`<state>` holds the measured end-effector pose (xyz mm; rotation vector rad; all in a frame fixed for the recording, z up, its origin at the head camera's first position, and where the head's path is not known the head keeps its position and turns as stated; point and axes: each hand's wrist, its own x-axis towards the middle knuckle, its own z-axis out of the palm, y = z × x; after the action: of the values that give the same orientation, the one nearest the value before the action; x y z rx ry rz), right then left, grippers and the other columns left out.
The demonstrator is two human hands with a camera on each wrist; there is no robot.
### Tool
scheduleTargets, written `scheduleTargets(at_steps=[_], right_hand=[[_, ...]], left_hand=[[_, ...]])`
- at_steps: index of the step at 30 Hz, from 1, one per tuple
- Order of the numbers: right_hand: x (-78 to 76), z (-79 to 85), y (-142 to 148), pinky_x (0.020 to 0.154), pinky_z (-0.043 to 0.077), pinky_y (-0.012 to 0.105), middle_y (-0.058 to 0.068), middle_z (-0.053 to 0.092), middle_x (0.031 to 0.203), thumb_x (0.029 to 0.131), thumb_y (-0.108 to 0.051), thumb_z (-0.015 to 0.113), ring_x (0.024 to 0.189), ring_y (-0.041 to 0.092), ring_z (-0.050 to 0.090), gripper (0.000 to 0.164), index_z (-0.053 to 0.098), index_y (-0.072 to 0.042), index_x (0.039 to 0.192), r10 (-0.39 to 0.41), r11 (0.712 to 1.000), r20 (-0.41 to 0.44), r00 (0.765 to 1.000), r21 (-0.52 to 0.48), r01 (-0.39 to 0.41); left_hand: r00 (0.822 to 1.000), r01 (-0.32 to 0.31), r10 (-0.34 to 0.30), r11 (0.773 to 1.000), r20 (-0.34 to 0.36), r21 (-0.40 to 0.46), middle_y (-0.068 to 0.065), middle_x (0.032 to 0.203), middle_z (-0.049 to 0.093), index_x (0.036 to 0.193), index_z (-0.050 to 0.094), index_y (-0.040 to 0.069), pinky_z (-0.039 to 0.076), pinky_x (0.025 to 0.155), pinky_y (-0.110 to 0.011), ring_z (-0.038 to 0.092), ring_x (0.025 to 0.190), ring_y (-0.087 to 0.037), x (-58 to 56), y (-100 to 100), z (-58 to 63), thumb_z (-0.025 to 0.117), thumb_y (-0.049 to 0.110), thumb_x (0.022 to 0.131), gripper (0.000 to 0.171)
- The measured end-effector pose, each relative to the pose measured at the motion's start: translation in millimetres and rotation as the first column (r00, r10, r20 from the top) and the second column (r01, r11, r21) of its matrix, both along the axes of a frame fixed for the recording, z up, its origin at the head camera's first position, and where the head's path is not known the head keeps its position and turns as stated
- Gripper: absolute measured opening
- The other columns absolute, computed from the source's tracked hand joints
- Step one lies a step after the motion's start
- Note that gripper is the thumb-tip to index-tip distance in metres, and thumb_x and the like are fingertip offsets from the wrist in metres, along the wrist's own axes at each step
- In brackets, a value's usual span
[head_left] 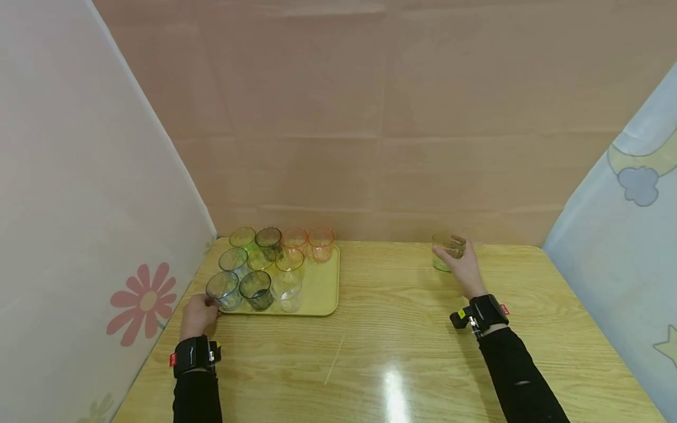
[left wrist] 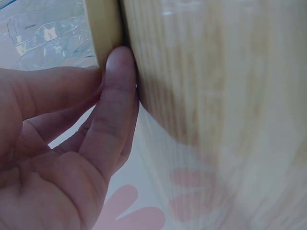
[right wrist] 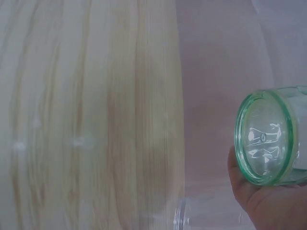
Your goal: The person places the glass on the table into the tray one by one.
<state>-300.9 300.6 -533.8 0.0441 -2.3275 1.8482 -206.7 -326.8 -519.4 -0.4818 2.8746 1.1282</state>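
Observation:
My left hand (head_left: 198,317) pinches the near-left corner of a yellow tray (head_left: 319,288). In the left wrist view its thumb and fingers (left wrist: 120,72) close on the tray's edge. Several tinted glasses stand on the tray, among them a bluish glass (head_left: 223,292) beside that hand, a dark grey glass (head_left: 257,292) and a clear glass (head_left: 287,294). At the back right, my right hand (head_left: 465,270) grips a green glass (head_left: 441,265) round its side. The right wrist view shows this glass's base (right wrist: 264,139) facing the camera, raised off the wooden table.
Orange glasses (head_left: 321,244) stand at the tray's back right. Bare wooden table (head_left: 386,311) stretches between the tray and my right arm. A brown paper wall (head_left: 381,147) rises behind, with pale patterned sheets on both sides.

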Motion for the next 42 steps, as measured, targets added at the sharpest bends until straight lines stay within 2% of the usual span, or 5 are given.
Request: scheduleTargets(at_steps=[6,16,25,35,42], right_hand=[[17.6,33.0,-40.2,0.109,0.035,0.052,0.023,0.031,0.152,0.094,-0.041,0.064,0.135,0.04,0.036,0.087,0.013,-0.006,0.155,0.072,0.997,0.051,0.996,0.006,-0.072],[14.8,34.6,-90.5,0.11,0.035,0.05,0.02,0.035,0.152,0.091,-0.029,0.07,0.139,0.037,0.035,0.089,0.012,-0.006,0.154,0.094,0.994,0.102,0.99,-0.059,-0.088],[31.9,63.7,-152.2,0.111,0.032,0.052,0.024,0.036,0.15,0.091,-0.026,0.07,0.137,0.039,0.033,0.085,0.016,-0.005,0.153,0.145,0.989,0.137,0.98,-0.033,-0.142],[17.7,34.1,-192.8,0.107,0.034,0.052,0.015,0.044,0.147,0.087,-0.034,0.074,0.135,0.036,0.038,0.082,0.026,-0.01,0.15,0.17,0.985,0.074,0.983,-0.038,-0.167],[20.7,31.6,-221.4,0.104,0.039,0.049,0.01,0.048,0.143,0.084,-0.037,0.077,0.133,0.036,0.041,0.081,0.031,-0.015,0.147,0.182,0.983,0.034,0.983,-0.027,-0.182]], left_hand=[[1.0,0.0,0.0,1.0,0.008,-0.014,-0.018,0.081,0.068,0.099,0.064,-0.01,0.041,0.059,-0.03,0.061,0.076,-0.029,-1.7,-0.6,0.1,0.05,0.006,0.092,0.023],[1.0,0.012,-0.012,1.0,0.015,-0.005,-0.019,0.083,0.068,0.102,0.064,-0.012,0.042,0.059,-0.029,0.061,0.076,-0.029,0.4,-0.8,0.0,0.049,0.005,0.091,0.025],[1.0,0.026,-0.026,1.0,0.004,-0.011,-0.019,0.083,0.068,0.099,0.065,-0.011,0.041,0.059,-0.03,0.06,0.076,-0.029,-1.2,-2.7,-0.6,0.049,0.005,0.091,0.024],[1.0,0.026,-0.025,1.0,0.01,-0.009,-0.02,0.086,0.067,0.102,0.064,-0.012,0.043,0.061,-0.031,0.06,0.079,-0.031,-2.6,-4.3,-1.0,0.049,0.006,0.091,0.025],[0.999,0.029,-0.028,0.999,0.021,-0.014,-0.022,0.089,0.067,0.105,0.063,-0.012,0.043,0.064,-0.032,0.061,0.082,-0.032,-1.9,-3.0,-0.3,0.049,0.006,0.091,0.027]])
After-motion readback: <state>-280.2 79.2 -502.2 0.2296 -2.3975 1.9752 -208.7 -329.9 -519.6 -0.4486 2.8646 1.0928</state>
